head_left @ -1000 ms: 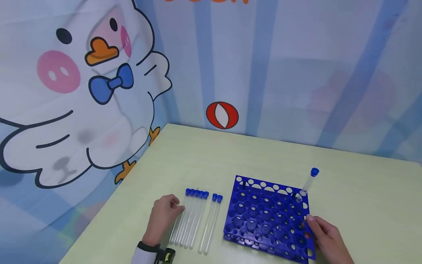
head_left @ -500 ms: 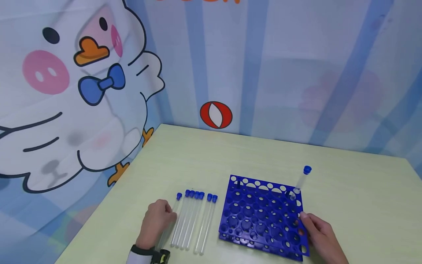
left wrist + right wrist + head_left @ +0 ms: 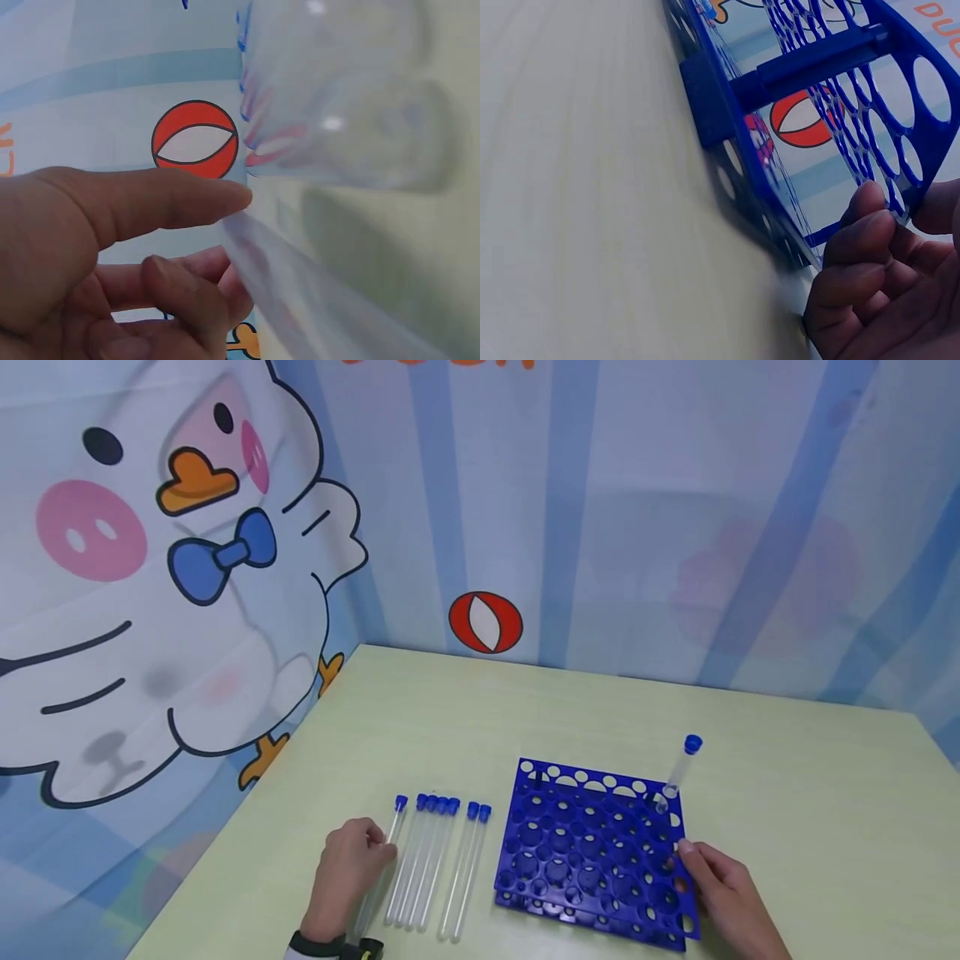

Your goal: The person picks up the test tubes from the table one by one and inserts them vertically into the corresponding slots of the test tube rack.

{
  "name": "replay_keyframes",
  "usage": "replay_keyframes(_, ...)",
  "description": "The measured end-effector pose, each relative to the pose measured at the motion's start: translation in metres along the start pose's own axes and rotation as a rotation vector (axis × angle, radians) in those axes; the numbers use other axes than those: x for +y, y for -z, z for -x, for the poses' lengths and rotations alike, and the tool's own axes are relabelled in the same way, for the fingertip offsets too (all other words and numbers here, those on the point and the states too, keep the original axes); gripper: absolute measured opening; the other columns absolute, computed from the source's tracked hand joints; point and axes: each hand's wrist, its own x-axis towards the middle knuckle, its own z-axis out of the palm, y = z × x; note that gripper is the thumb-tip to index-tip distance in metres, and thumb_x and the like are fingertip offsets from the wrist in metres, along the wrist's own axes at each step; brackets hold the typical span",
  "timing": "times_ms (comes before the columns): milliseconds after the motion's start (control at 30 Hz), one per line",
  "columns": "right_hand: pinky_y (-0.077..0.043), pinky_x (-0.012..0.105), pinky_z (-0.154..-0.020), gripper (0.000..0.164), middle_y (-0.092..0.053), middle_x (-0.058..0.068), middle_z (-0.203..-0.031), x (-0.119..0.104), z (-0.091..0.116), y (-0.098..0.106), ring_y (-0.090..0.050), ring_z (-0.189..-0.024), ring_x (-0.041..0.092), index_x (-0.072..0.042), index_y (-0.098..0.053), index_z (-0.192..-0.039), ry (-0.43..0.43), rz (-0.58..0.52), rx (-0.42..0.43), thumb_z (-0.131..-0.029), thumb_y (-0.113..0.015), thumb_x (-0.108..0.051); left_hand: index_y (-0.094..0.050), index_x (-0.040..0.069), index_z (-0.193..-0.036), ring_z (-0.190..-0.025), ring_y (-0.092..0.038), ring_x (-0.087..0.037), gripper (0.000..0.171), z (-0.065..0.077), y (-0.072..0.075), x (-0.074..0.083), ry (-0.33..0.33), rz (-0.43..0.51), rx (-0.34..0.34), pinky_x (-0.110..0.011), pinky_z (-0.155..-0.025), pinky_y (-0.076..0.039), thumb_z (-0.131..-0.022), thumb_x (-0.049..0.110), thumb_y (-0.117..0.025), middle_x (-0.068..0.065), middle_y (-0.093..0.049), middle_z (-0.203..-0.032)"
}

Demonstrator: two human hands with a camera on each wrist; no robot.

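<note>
- Since the earlier frame, the left hand point(image 3: 347, 877) has drawn one tube point(image 3: 378, 867) sideways out of the row; that tube now lies apart from the other tubes point(image 3: 435, 860), just beside the fingertips.
- Left hand: thumb and fingers pinch the tube, which lies on the counter point(image 3: 450, 727) with its blue cap pointing away from the hand.
- Right hand point(image 3: 723, 893): fingers curled over the near right edge of the rack point(image 3: 592, 852), gripping it; it has stayed there.
- Tube: clear, long, slender, blue cap, apparently empty.
- Rack: blue, two perforated tiers, holes of mixed sizes. One capped tube point(image 3: 678, 768) stands tilted in a hole beyond the right hand.
- Left wrist view: the thumb point(image 3: 150, 202) presses on the clear tube wall point(image 3: 300, 285), a contact the head view shows only coarsely.
- Right wrist view: the fingertips point(image 3: 866, 225) hook the upper tier's edge point(image 3: 900, 150); the rack's lower tier rests on the counter.
</note>
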Motion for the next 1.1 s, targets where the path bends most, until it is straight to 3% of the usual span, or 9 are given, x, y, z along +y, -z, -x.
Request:
replay_keyframes(433,-0.044,0.028,-0.055,0.056,-0.053,0.005,-0.077,0.003,-0.001,0.000,-0.049,-0.066,0.016,0.001,-0.054,-0.104,0.002,-0.028,0.009,-0.094,-0.035,-0.051,-0.064,0.005,-0.088,-0.064,-0.051,-0.016,0.018,0.003,0.010,0.037,-0.152,0.099,0.204,-0.025,-0.052,-0.040,-0.075,0.017,-0.067,-0.002,-0.061,-0.074)
replay_keyframes(700,-0.044,0.029,-0.055,0.058,-0.053,0.005,-0.077,0.002,0.000,-0.002,-0.050,-0.066,0.016,0.002,-0.054,-0.105,0.003,-0.031,0.011,-0.094,-0.035,-0.051,-0.064,0.009,-0.089,-0.057,-0.047,-0.012,0.018,0.013,0.016,0.071,-0.346,0.267,0.298,-0.022,-0.048,-0.038,-0.076,0.018,-0.071,-0.003,-0.064,-0.080)
replay_keyframes(800,-0.044,0.029,-0.055,0.057,-0.053,0.005,-0.077,0.002,0.000,-0.002,-0.049,-0.066,0.016,0.002,-0.054,-0.104,0.007,-0.031,0.018,-0.094,-0.035,-0.051,-0.063,0.011,-0.089,-0.056,-0.047,-0.013,0.018,0.016,0.015,0.086,-0.407,0.351,0.289,-0.022,-0.046,-0.036,-0.076,0.019,-0.072,-0.002,-0.064,-0.082)
replay_keyframes(933,-0.044,0.029,-0.054,0.055,-0.053,0.005,-0.076,0.002,0.000,-0.002,-0.049,-0.065,0.016,0.001,-0.055,-0.102,0.014,-0.031,0.030,-0.095,-0.035,-0.049,-0.063,0.015,-0.089,-0.053,-0.046,-0.014,0.017,0.018,0.012,0.106,-0.489,0.469,0.228,-0.023,-0.044,-0.035,-0.077,0.020,-0.073,0.003,-0.063,-0.081)
replay_keyframes(1100,-0.044,0.029,-0.054,0.053,-0.053,0.005,-0.074,0.002,0.000,-0.002,-0.049,-0.064,0.017,0.001,-0.055,-0.101,0.017,-0.025,0.040,-0.095,-0.036,-0.048,-0.063,0.017,-0.089,-0.052,-0.046,-0.014,0.015,0.018,0.006,0.133,-0.608,0.541,0.150,-0.024,-0.043,-0.034,-0.078,0.020,-0.072,0.005,-0.061,-0.078)
